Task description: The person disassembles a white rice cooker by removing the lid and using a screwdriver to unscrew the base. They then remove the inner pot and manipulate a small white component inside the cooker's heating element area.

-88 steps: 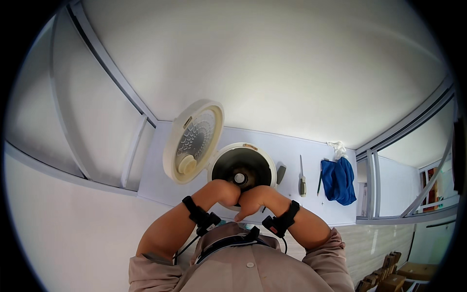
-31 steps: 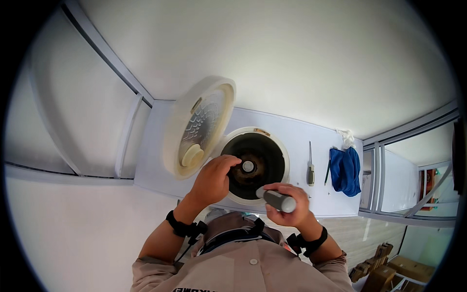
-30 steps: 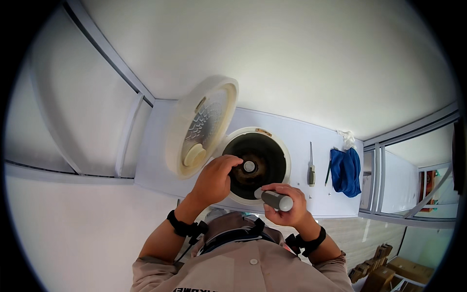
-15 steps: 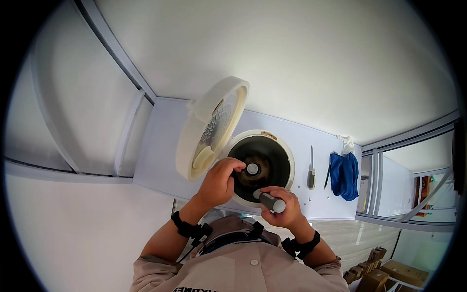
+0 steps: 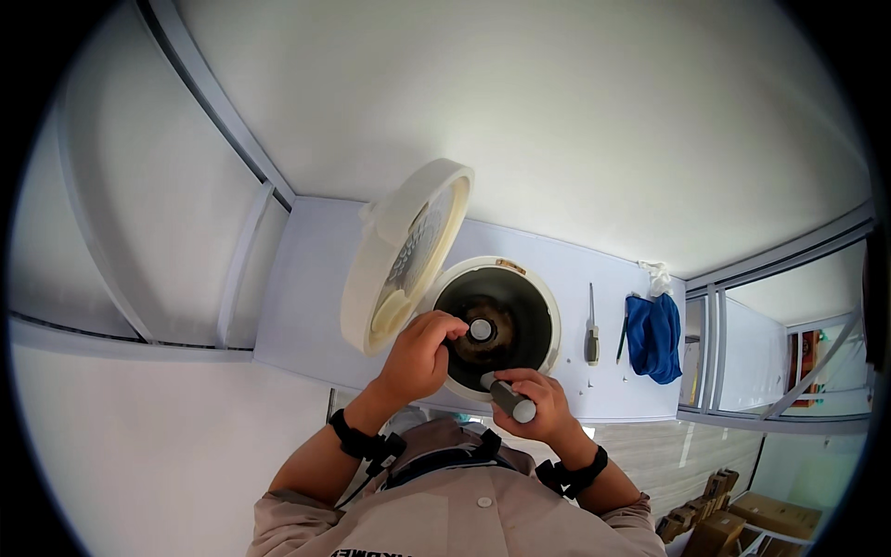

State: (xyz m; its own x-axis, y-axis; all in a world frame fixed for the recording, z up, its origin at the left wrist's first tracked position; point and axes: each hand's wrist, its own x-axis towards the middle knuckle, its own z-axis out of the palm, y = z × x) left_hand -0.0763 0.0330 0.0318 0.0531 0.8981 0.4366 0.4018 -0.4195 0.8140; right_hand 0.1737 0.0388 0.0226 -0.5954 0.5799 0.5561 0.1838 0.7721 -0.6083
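A round cream rice cooker [image 5: 554, 320] stands with its hinged lid [image 5: 394, 251] raised on the left. Its dark inside is stained brown at the bottom, around a light round centre piece [image 5: 480, 330]. My left hand [image 5: 419, 356] reaches over the left rim, fingers curled in a pinch beside that centre piece. Anything between those fingertips is too small to make out. Over the near right rim, my right hand [image 5: 540, 408] is closed around a grey cylinder with pale ends [image 5: 509, 399], held tilted. What sort of tool it is does not show.
On the white table [image 5: 316, 278], right of the cooker, lie a screwdriver [image 5: 591, 334], a thin dark green stick [image 5: 621, 339], a blue cloth [image 5: 653, 339] and a crumpled white tissue [image 5: 657, 274]. Several tiny parts are near the front edge. A wall rises behind; cardboard boxes [image 5: 770, 520] stand lower right.
My right hand and the grey cylinder have moved slightly nearer to me and left. My left hand stays pinched beside the centre piece. The whole view has shifted a little.
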